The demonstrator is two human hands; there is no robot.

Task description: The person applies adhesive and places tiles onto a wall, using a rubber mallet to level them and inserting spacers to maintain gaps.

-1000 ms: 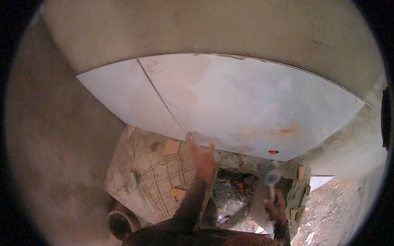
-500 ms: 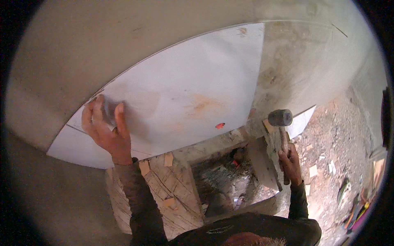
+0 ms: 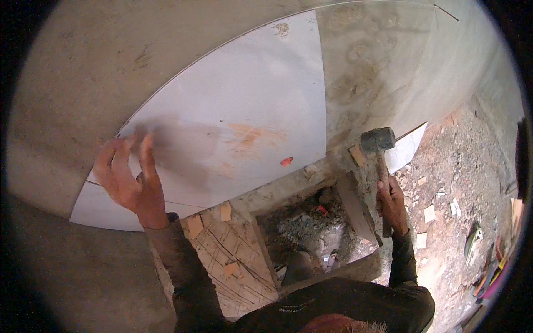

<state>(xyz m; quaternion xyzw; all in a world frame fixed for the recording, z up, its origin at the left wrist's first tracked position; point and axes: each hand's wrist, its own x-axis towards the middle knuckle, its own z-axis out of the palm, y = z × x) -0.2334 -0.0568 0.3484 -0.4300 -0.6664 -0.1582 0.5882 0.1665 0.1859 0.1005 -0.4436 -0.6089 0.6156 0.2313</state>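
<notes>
My left hand (image 3: pixel 129 176) lies flat with fingers spread on a large pale grey wall tile (image 3: pixel 233 116), near its left edge where it meets a second tile (image 3: pixel 111 206). The tile carries orange smears and a small red spacer (image 3: pixel 286 161) near its lower edge. My right hand (image 3: pixel 392 201) grips the wooden handle of a black rubber mallet (image 3: pixel 378 140), head up, held off the wall to the right of the tile.
Bare grey plaster wall (image 3: pixel 388 61) surrounds the tiles. Below is a rectangular recess (image 3: pixel 311 227) with rubble, a scored cement block (image 3: pixel 222 255) with small wooden wedges, and a rubble-strewn floor (image 3: pixel 455 183) with tile scraps at right. A white tile piece (image 3: pixel 408 149) leans by the mallet.
The view has swung; my left hand slid from the tile's lower middle to its left edge. The mallet rose beside the tile in my right hand.
</notes>
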